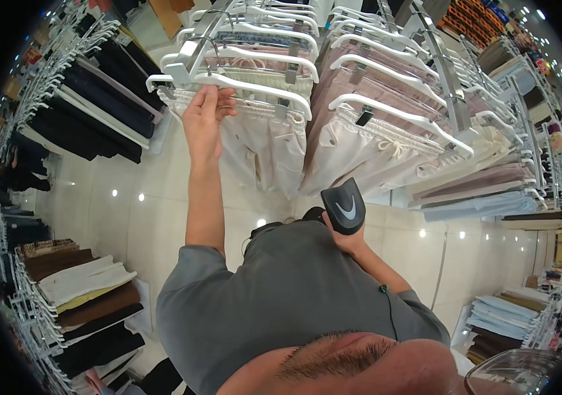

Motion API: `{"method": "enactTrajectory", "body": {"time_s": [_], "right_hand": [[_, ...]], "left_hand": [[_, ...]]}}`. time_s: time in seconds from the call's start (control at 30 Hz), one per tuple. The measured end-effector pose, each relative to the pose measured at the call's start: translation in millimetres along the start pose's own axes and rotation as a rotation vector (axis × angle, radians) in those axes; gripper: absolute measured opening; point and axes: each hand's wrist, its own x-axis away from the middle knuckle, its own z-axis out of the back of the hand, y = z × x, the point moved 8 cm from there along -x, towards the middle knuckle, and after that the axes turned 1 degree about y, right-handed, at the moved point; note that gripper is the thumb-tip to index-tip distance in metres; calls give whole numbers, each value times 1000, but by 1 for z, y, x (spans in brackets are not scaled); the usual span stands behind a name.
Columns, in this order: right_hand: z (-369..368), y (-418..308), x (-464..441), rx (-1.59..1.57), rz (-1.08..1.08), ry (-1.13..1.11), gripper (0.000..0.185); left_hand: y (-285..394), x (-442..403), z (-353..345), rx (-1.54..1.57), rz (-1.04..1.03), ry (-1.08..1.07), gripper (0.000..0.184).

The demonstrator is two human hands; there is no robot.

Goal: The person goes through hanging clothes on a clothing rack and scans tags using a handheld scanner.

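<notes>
My left hand (205, 118) is raised at the front of the left rail, against a white hanger (255, 90) with pale cream drawstring trousers (264, 135) clipped to it. Its fingers are apart and slightly bent, touching the hanger or waistband without a visible grip. Low in front of my body, my right hand (349, 238) is wrapped around a dark handheld device (343, 205) with a light curved mark on its face. What lies under the device is hidden. To its upper left and above hang off-white drawstring trousers (366, 141) on the right rail.
Metal rails (449, 92) carry several rows of pink and cream trousers on white hangers. Dark trousers (97, 112) hang on a rack to the left. Folded-over garments (90, 283) hang at lower left, light blue ones (501, 313) at lower right. Shiny floor tiles (143, 191) lie between the racks.
</notes>
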Motion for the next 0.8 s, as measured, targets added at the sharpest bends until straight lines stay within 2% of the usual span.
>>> {"method": "enactTrajectory", "body": {"time_s": [0.13, 0.23, 0.3, 0.53, 0.6, 0.63, 0.7, 0.8], "right_hand": [[3, 11, 8, -5, -34, 13, 32], [5, 9, 12, 132, 18, 9, 32], [10, 17, 14, -13, -101, 78, 45], [18, 22, 23, -49, -59, 100, 46], [19, 31, 27, -64, -148, 84, 44], [22, 31, 28, -67, -150, 86, 44], [34, 23, 27, -114, -73, 96, 32], [48, 25, 33, -59, -119, 84, 33]], "left_hand": [[5, -1, -2, -103, -7, 66, 28], [11, 4, -9, -119, -13, 94, 29], [14, 9, -11, -130, -23, 105, 29], [17, 25, -5, -60, -13, 79, 24], [22, 31, -9, -79, -30, 57, 26], [26, 35, -14, -84, -35, 55, 25], [28, 42, -27, -83, -36, 42, 24], [31, 60, -44, -86, -59, 10, 23]]}}
